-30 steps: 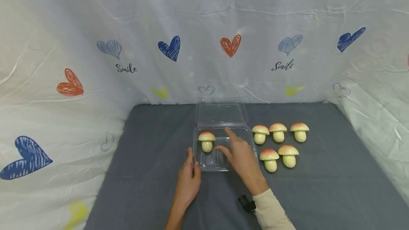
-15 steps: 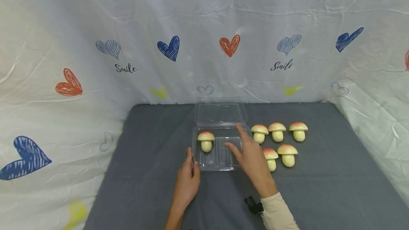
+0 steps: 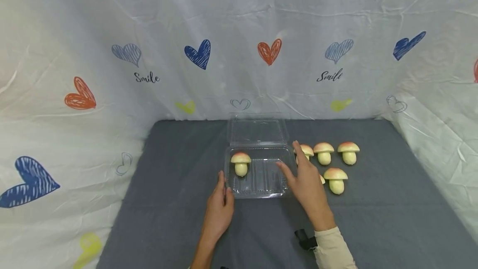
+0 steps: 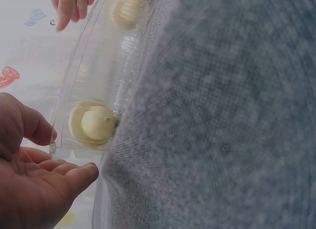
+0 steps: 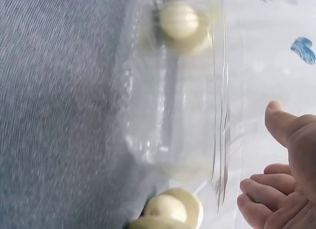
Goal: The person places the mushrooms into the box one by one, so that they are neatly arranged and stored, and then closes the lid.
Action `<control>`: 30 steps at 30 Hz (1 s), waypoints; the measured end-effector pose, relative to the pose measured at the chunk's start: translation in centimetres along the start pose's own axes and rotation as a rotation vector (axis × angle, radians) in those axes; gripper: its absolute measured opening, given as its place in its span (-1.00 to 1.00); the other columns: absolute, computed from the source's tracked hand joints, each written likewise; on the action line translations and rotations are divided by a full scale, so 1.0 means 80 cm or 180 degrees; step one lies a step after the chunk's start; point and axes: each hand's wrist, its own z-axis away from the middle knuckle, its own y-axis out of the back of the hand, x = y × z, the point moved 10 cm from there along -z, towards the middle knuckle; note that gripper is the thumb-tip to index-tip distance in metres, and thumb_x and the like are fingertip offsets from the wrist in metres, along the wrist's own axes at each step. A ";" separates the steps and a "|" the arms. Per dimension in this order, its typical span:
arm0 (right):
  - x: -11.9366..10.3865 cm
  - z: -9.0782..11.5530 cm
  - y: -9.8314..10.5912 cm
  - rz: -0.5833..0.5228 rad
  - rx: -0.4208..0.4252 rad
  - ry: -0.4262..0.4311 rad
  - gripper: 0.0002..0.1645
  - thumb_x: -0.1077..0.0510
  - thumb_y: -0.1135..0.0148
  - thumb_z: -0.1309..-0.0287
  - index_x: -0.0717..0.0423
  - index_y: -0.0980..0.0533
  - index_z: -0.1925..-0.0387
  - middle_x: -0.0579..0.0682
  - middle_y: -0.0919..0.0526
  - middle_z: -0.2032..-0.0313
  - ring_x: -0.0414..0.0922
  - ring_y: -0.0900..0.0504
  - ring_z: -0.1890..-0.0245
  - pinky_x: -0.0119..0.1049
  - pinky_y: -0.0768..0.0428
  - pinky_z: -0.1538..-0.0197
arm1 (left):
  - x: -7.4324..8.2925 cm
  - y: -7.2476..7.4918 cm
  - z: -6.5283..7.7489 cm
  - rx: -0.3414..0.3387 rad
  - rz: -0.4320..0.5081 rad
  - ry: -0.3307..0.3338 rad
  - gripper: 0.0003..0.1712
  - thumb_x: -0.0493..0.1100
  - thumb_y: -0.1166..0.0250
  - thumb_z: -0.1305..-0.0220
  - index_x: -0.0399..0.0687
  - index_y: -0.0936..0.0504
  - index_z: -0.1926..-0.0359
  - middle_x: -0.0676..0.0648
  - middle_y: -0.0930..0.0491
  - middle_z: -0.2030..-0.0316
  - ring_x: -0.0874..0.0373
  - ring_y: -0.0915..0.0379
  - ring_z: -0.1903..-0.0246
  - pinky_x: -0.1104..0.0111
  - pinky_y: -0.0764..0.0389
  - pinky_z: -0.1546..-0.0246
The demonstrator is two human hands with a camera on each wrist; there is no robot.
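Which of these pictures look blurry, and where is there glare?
Head view: fairly sharp, faint glints on the clear container; left wrist view: the gray cloth looks soft; right wrist view: the mushroom inside is smeared, with white glints along the container's wall.

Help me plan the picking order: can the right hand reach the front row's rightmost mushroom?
Probably yes: the right hand looks empty and is close by, and nothing covers that mushroom; the mostly hidden neighbour on its left might crowd the grip.
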 end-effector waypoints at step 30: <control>0.051 0.014 0.051 -0.0008 0.0393 -0.0176 0.00 -0.17 -0.27 -0.50 -0.06 0.00 -0.72 0.31 -0.72 0.09 0.06 -0.49 0.67 0.07 -0.54 0.32 | -0.003 -0.003 -0.001 -0.0061 0.0013 0.0031 -0.28 -0.29 -0.07 -0.64 -0.33 -0.03 -0.66 -0.36 -0.22 -0.55 -0.20 -0.18 -0.51 -0.12 -0.34 -0.41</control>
